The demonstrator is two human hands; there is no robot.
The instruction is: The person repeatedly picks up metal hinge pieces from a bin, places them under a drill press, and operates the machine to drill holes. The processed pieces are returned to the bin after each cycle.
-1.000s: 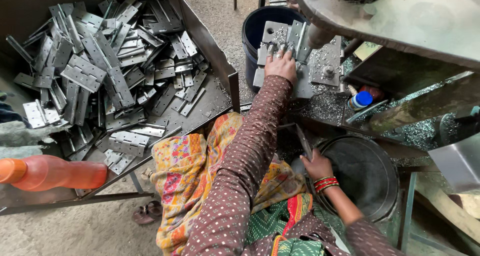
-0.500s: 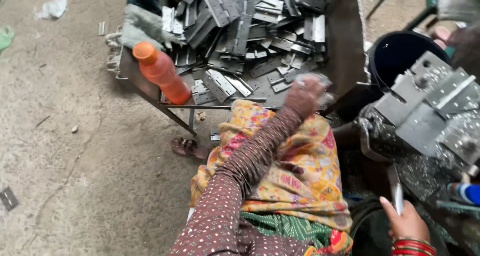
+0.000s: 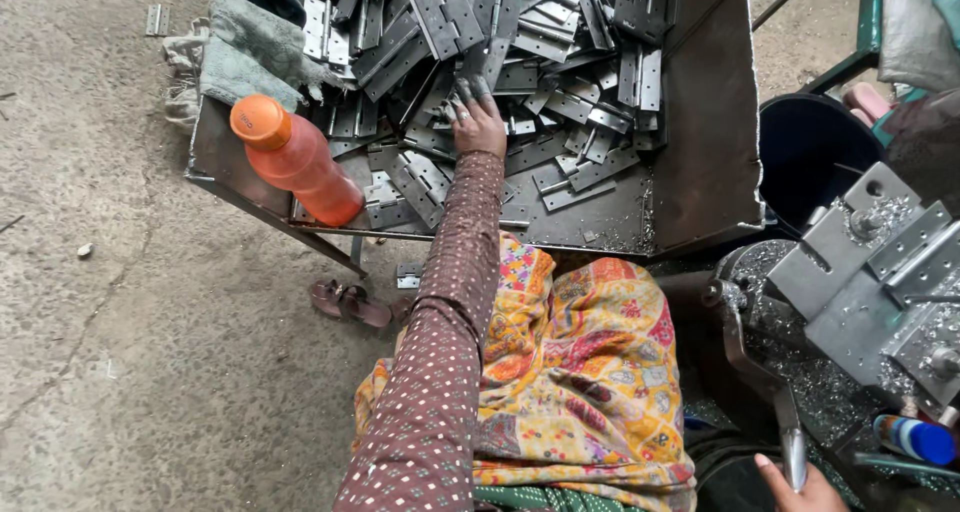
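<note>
Grey metal hinges (image 3: pixel 520 42) lie heaped flat and crisscrossed in the steel tray (image 3: pixel 705 172); one long, seemingly unfolded hinge (image 3: pixel 492 57) touches the fingertips.

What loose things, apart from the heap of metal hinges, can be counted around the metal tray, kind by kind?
Orange bottle: 1
Grey-green cloth: 1
Sandal on the floor: 1
Dark bucket: 1
Blue-capped bottle: 1
Total: 5
The left hand rests on the hinges in the tray; these are too many to count.
</note>
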